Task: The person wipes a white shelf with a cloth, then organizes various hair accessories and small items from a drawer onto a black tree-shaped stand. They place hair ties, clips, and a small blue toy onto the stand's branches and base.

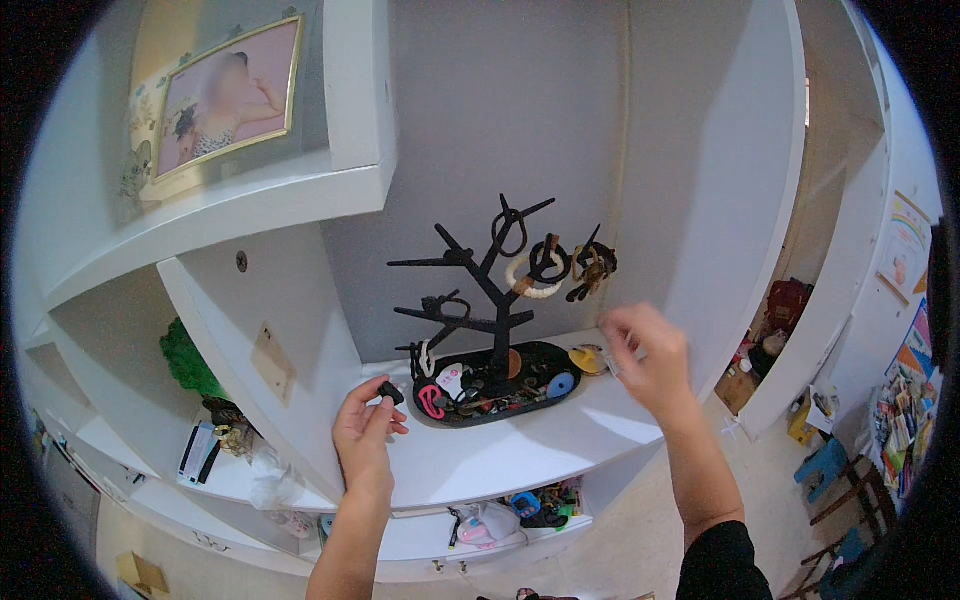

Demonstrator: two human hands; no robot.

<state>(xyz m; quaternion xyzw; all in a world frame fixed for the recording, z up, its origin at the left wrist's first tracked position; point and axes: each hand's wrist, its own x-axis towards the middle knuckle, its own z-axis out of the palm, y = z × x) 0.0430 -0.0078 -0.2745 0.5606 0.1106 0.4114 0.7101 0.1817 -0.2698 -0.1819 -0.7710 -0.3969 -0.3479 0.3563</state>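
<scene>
A black tree-shaped stand rises from an oval black tray on the white shelf. Dark hair ties, a cream ring-shaped band and a brown-and-black hair accessory hang on its branches. My left hand, left of the tray, pinches a small black item whose kind I cannot make out. To the right of the tray my right hand is raised, its bent fingers smeared by motion. Near those fingertips lies a yellow item at the tray's right end. Small accessories, including a pink one and a blue disc, fill the tray.
A white upright panel stands close on the left, with a shelf corner above it. A framed picture is at the upper left. Below the shelf, an open drawer holds assorted things. A side wall bounds the right.
</scene>
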